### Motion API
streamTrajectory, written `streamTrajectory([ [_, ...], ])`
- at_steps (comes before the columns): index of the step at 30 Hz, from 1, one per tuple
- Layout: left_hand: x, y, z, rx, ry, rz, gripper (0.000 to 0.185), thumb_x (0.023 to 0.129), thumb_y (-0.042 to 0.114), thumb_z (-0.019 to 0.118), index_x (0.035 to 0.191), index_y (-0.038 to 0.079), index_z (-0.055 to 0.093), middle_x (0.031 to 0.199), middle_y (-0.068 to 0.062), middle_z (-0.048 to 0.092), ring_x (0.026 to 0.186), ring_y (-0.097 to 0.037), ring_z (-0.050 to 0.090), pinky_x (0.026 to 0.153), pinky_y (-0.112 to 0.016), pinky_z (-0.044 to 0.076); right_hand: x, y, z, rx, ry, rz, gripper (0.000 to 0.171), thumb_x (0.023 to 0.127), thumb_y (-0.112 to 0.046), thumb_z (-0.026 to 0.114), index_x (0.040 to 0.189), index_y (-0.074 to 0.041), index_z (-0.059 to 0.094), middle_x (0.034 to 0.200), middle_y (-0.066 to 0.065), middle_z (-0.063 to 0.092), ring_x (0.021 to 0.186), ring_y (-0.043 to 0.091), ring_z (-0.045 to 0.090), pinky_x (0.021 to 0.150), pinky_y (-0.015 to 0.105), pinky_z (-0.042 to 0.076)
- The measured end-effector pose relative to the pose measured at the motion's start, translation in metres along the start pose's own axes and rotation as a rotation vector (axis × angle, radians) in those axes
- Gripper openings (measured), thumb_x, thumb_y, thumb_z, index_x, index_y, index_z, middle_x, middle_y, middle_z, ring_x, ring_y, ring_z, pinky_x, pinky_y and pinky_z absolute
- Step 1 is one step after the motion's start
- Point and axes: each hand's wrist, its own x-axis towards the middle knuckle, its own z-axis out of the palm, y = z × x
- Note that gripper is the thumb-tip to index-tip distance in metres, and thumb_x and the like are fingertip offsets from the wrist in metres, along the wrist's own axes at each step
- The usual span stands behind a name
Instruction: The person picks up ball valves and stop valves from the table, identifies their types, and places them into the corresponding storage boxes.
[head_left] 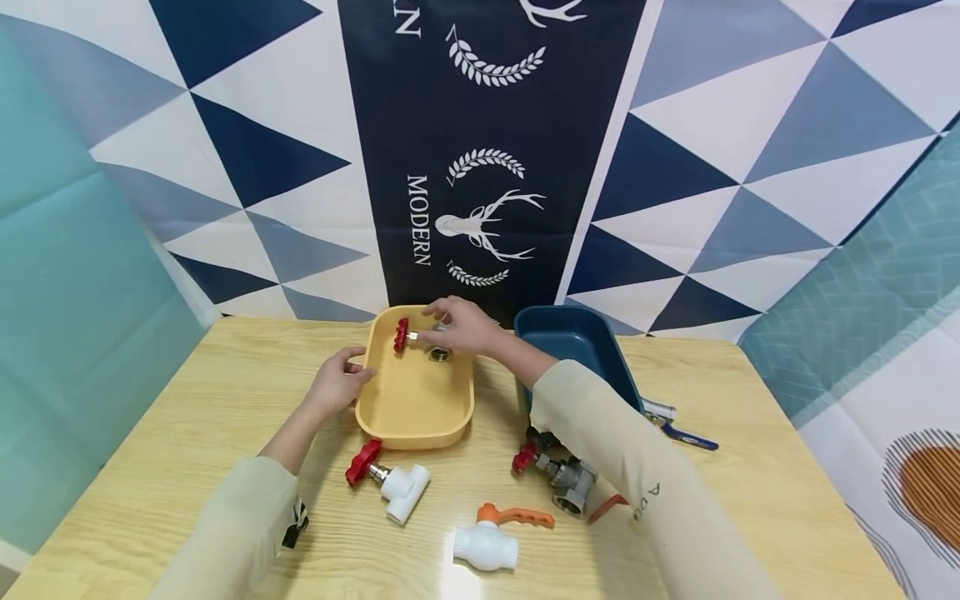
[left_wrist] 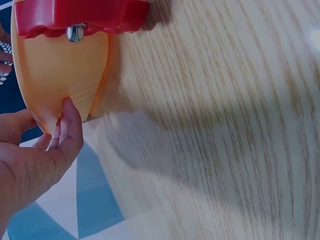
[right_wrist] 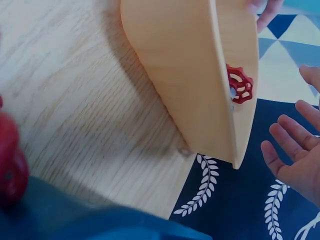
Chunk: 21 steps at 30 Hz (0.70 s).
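Note:
My left hand (head_left: 341, 383) pinches the left wall of a yellow tray (head_left: 408, 404), and the left wrist view shows its fingers and thumb on either side of the rim. Inside the tray's far part lies a metal gate valve (head_left: 440, 354) with a red handwheel (right_wrist: 241, 85). My right hand (head_left: 468, 327) is over the tray's far right side and partly covers that valve in the head view. Its fingers (right_wrist: 292, 132) are spread and hold nothing in the right wrist view.
A dark blue tray (head_left: 573, 329) stands to the right, with a blue-handled valve (head_left: 690, 436) beside it. In front lie a white valve with red handwheel (head_left: 405, 490), a white ball valve (head_left: 486, 546) and a metal gate valve (head_left: 573, 483). A patterned cloth hangs behind.

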Motion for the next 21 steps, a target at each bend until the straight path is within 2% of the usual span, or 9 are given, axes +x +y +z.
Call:
streamTrajectory([
  [4,-0.001,0.001,0.0,0.008,-0.002,0.01,0.049,0.096,0.014,0.051,0.14,0.001,0.036,0.107,-0.02,0.051,0.085,-0.027,0.061,0.059,-0.026,0.055,-0.01,-0.001,-0.007,0.014,0.006,-0.01,0.05,0.083,-0.039,0.068,0.122,-0.009,0.059,0.118,0.016,0.059,0.11,0.031,0.057,0.092,0.036,0.048],
  [12,0.0,0.0,-0.002,-0.005,-0.007,0.006,0.05,0.096,0.014,0.051,0.141,0.0,0.034,0.111,-0.022,0.051,0.086,-0.025,0.061,0.059,-0.026,0.055,-0.026,-0.007,-0.022,0.002,0.03,-0.018,0.047,0.082,-0.037,0.069,0.121,-0.011,0.06,0.115,0.011,0.061,0.107,0.028,0.057,0.09,0.035,0.049],
  [21,-0.002,0.004,0.001,0.012,-0.017,0.011,0.05,0.096,0.013,0.05,0.141,-0.001,0.034,0.107,-0.02,0.05,0.085,-0.026,0.06,0.059,-0.026,0.054,-0.046,-0.004,-0.035,0.014,0.035,0.025,0.048,0.082,-0.038,0.069,0.123,-0.014,0.059,0.117,0.008,0.06,0.105,0.023,0.056,0.09,0.033,0.049],
])
